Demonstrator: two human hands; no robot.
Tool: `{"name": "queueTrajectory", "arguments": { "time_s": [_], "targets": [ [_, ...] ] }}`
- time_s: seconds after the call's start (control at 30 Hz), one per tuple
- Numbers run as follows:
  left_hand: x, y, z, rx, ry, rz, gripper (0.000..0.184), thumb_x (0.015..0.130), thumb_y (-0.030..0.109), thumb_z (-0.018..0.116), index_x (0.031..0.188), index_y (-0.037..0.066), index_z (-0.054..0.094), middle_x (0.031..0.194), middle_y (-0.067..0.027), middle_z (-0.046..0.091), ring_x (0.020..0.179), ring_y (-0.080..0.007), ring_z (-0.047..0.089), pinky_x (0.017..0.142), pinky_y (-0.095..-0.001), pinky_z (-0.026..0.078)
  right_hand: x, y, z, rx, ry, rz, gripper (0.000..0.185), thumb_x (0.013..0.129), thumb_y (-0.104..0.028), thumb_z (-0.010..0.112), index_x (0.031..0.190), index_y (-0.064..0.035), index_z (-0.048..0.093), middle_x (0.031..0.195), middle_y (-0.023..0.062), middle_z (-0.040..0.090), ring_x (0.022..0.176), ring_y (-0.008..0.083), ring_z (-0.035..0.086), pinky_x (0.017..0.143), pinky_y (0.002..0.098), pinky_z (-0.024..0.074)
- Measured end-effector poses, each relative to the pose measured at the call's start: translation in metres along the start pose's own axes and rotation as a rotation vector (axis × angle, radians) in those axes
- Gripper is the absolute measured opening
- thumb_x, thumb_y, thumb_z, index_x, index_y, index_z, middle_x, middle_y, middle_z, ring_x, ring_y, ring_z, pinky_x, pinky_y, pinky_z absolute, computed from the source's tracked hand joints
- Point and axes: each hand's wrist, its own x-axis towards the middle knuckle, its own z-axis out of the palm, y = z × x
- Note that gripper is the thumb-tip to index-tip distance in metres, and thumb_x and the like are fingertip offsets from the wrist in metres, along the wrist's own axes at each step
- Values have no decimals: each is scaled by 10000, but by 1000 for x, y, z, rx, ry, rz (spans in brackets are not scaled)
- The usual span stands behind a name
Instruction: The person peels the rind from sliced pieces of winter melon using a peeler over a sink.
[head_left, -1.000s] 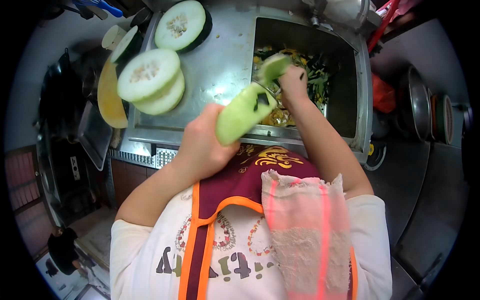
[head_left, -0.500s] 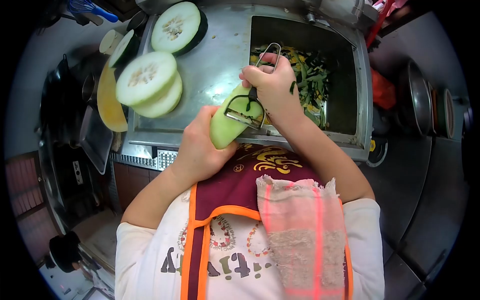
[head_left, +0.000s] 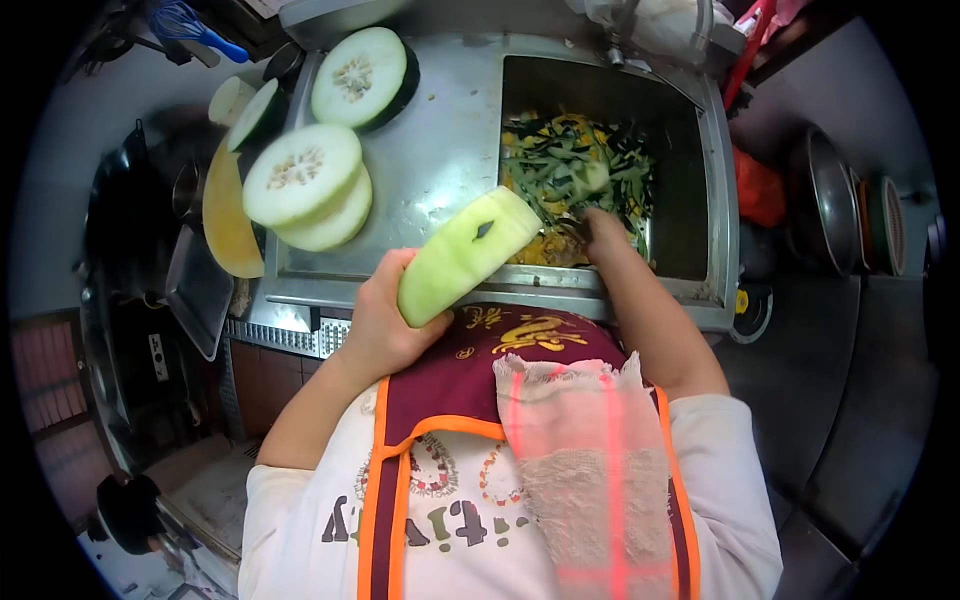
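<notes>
My left hand (head_left: 390,315) is closed around a peeled pale-green winter melon piece (head_left: 465,250), tilted up to the right at the sink's front edge. A small dark strip of peel lies on the piece's upper face. My right hand (head_left: 603,232) reaches down into the sink basin (head_left: 685,200), low against the heap of dark green and yellow peelings (head_left: 590,165). Its fingers are shadowed and mostly hidden, and the peeler cannot be made out there.
Thick winter melon rounds with seedy centres (head_left: 302,175) lie on the steel drainboard (head_left: 440,130) at left, one with dark rind (head_left: 365,78) behind. A yellow-orange gourd piece (head_left: 228,215) stands at far left. A tap (head_left: 618,45) is behind the basin, metal bowls (head_left: 832,200) at right.
My right hand has left the melon piece, where it held a peeler, and moved down into the basin. My left hand still grips the piece, now tilted further to the right.
</notes>
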Motion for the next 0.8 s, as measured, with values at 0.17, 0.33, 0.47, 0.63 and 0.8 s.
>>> {"name": "queueTrajectory", "arguments": {
  "time_s": [0.17, 0.33, 0.47, 0.63, 0.8],
  "targets": [
    [2, -2, 2, -91, 31, -74, 523, 641, 75, 727, 1102, 40, 482, 945, -153, 606, 867, -289, 621, 767, -348, 487, -55, -47, 11, 117, -166, 66, 138, 808, -108, 556, 906, -17, 520, 837, 107, 602, 761, 231, 650, 556, 296, 533],
    [10, 7, 4, -25, 30, 1, 508, 652, 67, 713, 1099, 36, 474, 942, -140, 602, 854, -265, 610, 763, -341, 481, -181, -82, 70, -108, -490, -407, 494, 745, -126, 615, 1131, 96, 401, 821, 124, 597, 739, 204, 607, 684, 303, 477],
    [12, 5, 7, 36, 5, 62, 517, 658, 57, 701, 1114, 41, 459, 942, -126, 597, 851, -234, 599, 768, -329, 472, -181, -70, 90, -433, -509, -580, 533, 715, -146, 589, 1118, 135, 383, 823, 168, 601, 713, 189, 575, 672, 282, 465],
    [8, 1, 9, 17, -22, 111, 529, 655, 48, 710, 1121, 46, 460, 942, -138, 603, 851, -251, 614, 759, -330, 478, -157, -69, 87, -333, -541, -358, 498, 718, -136, 584, 1089, 126, 380, 820, 180, 596, 715, 181, 584, 641, 275, 477],
    [7, 2, 6, 41, -31, 123, 536, 658, 43, 713, 1130, 40, 459, 966, -145, 604, 878, -274, 619, 763, -334, 482, -174, -74, 84, -297, -455, -516, 518, 721, -133, 582, 1104, 131, 353, 764, 147, 614, 687, 182, 585, 624, 265, 471]
  ]
}}
